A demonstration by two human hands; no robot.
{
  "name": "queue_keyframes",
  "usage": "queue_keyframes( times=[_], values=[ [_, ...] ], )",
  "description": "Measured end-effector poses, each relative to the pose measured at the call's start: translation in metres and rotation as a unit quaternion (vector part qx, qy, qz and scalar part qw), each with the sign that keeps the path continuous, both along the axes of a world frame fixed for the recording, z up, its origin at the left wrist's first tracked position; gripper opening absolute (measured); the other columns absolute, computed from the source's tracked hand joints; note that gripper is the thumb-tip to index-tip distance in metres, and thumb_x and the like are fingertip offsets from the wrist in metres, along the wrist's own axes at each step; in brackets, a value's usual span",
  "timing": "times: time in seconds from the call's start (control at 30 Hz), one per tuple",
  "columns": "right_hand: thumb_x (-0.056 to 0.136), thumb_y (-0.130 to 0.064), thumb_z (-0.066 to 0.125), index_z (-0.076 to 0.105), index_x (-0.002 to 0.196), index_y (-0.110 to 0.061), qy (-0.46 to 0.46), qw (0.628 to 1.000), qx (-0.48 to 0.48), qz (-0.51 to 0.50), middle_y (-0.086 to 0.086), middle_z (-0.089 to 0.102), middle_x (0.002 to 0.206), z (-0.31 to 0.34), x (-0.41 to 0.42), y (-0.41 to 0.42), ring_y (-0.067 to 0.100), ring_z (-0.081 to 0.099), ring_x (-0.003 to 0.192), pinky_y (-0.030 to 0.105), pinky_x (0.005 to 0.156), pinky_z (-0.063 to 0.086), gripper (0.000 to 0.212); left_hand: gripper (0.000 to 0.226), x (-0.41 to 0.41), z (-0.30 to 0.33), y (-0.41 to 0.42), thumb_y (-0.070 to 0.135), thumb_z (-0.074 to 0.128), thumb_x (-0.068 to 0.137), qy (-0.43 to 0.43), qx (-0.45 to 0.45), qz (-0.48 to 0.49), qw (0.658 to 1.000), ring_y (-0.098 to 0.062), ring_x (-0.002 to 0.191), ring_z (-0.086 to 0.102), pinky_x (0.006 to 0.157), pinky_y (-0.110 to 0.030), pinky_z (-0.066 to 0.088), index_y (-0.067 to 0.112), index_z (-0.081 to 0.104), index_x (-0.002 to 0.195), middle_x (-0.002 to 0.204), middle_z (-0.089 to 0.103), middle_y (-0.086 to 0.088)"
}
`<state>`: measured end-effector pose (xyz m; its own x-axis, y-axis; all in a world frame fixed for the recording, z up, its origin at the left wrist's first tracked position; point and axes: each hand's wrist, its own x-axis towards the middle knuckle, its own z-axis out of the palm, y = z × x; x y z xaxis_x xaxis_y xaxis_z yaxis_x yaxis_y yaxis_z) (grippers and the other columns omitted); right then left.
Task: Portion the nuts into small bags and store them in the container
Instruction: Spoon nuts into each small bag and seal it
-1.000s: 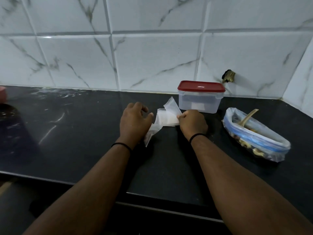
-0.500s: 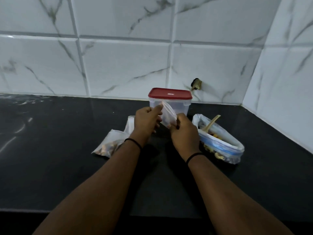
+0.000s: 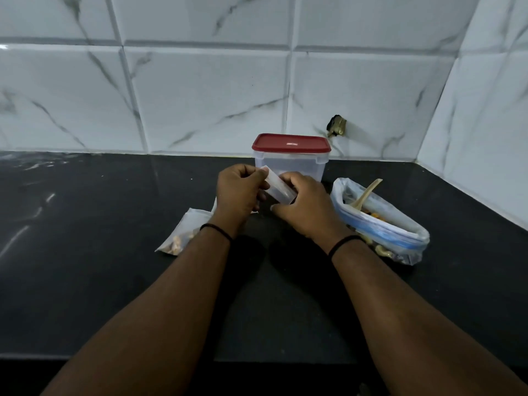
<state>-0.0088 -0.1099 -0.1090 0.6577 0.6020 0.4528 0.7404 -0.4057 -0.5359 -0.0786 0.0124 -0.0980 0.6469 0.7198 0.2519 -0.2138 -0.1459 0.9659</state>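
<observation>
Both hands hold one small clear bag (image 3: 278,187) just above the black counter. My left hand (image 3: 238,192) pinches its upper left edge and my right hand (image 3: 304,205) pinches its right side. Behind them stands a clear plastic container (image 3: 291,164) with a red lid shut on it. A large zip bag of nuts (image 3: 383,224) lies open to the right, with a wooden spoon (image 3: 367,194) standing in it. One small bag with nuts in it (image 3: 183,235) lies left of my left wrist.
The black counter (image 3: 100,252) runs left and toward me up to its front edge. White marble tiles form the back wall and a side wall at right. A small brass fitting (image 3: 337,127) sticks out of the wall behind the container.
Both hands lifted the small bag off the counter and brought it up in front of the container. The filled small bag came into view on the left as the camera turned right.
</observation>
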Motion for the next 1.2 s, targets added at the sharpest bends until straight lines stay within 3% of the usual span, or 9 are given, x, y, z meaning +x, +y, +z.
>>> queue_keyframes(
  times=[0.07, 0.27, 0.5, 0.63, 0.8, 0.97, 1.1, 1.2],
  values=[
    [0.077, -0.05, 0.071, 0.06, 0.125, -0.023, -0.001, 0.999, 0.049, 0.008, 0.001, 0.063, 0.12, 0.0, -0.003, -0.002, 0.018, 0.06, 0.107, 0.043, 0.091, 0.054, 0.056, 0.02, 0.0, -0.001, 0.002, 0.015, 0.068, 0.091, 0.008, 0.005, 0.013, 1.0, -0.015, 0.044, 0.053, 0.036, -0.019, 0.037, 0.006, 0.063, 0.074, 0.066, 0.066, -0.01],
    [0.091, -0.027, 0.069, 0.075, 0.098, -0.017, -0.035, 0.995, 0.087, -0.036, -0.003, 0.072, 0.09, 0.002, -0.008, -0.007, 0.008, 0.064, 0.082, 0.031, 0.081, 0.057, 0.013, 0.023, 0.001, -0.007, 0.004, 0.019, 0.068, 0.09, 0.036, 0.043, 0.015, 0.998, -0.017, 0.049, 0.058, 0.039, -0.024, 0.04, 0.012, 0.061, 0.069, 0.065, 0.069, -0.005],
    [0.09, -0.027, 0.07, 0.076, 0.084, -0.016, 0.024, 0.986, 0.146, -0.076, -0.006, 0.072, 0.077, 0.0, -0.004, -0.003, 0.009, 0.066, 0.073, 0.035, 0.073, 0.058, 0.014, 0.034, -0.001, -0.007, -0.005, 0.039, 0.068, 0.09, 0.04, 0.058, -0.047, 0.996, -0.015, 0.058, 0.065, 0.05, -0.031, 0.054, 0.006, 0.06, 0.09, 0.081, 0.07, -0.012],
    [0.085, -0.025, 0.076, 0.075, 0.081, -0.021, 0.144, 0.967, 0.206, -0.042, -0.004, 0.074, 0.076, 0.0, 0.002, -0.002, 0.013, 0.071, 0.073, 0.041, 0.072, 0.062, 0.006, 0.024, -0.001, -0.008, -0.008, 0.021, 0.07, 0.091, 0.04, 0.057, -0.068, 0.995, -0.022, 0.066, 0.069, 0.061, -0.04, 0.059, -0.001, 0.067, 0.099, 0.086, 0.072, -0.018],
    [0.087, -0.015, 0.075, 0.074, 0.08, -0.017, 0.241, 0.942, 0.233, 0.013, 0.003, 0.075, 0.078, 0.0, -0.002, -0.004, 0.018, 0.071, 0.072, 0.032, 0.067, 0.061, 0.007, 0.01, -0.006, -0.006, -0.009, 0.011, 0.07, 0.09, 0.015, 0.037, -0.077, 0.996, -0.024, 0.064, 0.067, 0.051, -0.031, 0.056, 0.001, 0.071, 0.091, 0.081, 0.072, -0.019],
    [0.09, -0.011, 0.071, 0.073, 0.088, -0.009, 0.311, 0.918, 0.243, 0.035, 0.006, 0.074, 0.081, 0.003, -0.003, -0.007, 0.011, 0.068, 0.068, 0.019, 0.058, 0.055, 0.003, 0.012, -0.005, -0.007, -0.008, 0.012, 0.07, 0.09, 0.018, 0.05, -0.082, 0.995, -0.018, 0.06, 0.068, 0.051, -0.029, 0.056, 0.001, 0.073, 0.089, 0.074, 0.072, -0.011],
    [0.09, -0.011, 0.071, 0.072, 0.089, -0.007, 0.345, 0.906, 0.243, 0.042, 0.008, 0.074, 0.081, 0.005, -0.004, -0.008, 0.012, 0.068, 0.066, 0.018, 0.055, 0.054, 0.004, 0.013, -0.004, -0.008, -0.007, 0.009, 0.068, 0.091, 0.019, 0.063, -0.069, 0.995, -0.022, 0.061, 0.067, 0.05, -0.029, 0.054, -0.003, 0.072, 0.09, 0.077, 0.072, -0.017],
    [0.092, -0.014, 0.068, 0.07, 0.086, -0.012, 0.322, 0.917, 0.235, 0.012, 0.009, 0.074, 0.083, 0.003, -0.002, -0.006, 0.017, 0.07, 0.071, 0.025, 0.059, 0.058, 0.007, 0.011, 0.0, -0.009, -0.007, 0.01, 0.067, 0.092, 0.033, 0.087, -0.044, 0.995, -0.021, 0.059, 0.068, 0.05, -0.031, 0.054, 0.001, 0.071, 0.087, 0.075, 0.072, -0.014]
  ],
)
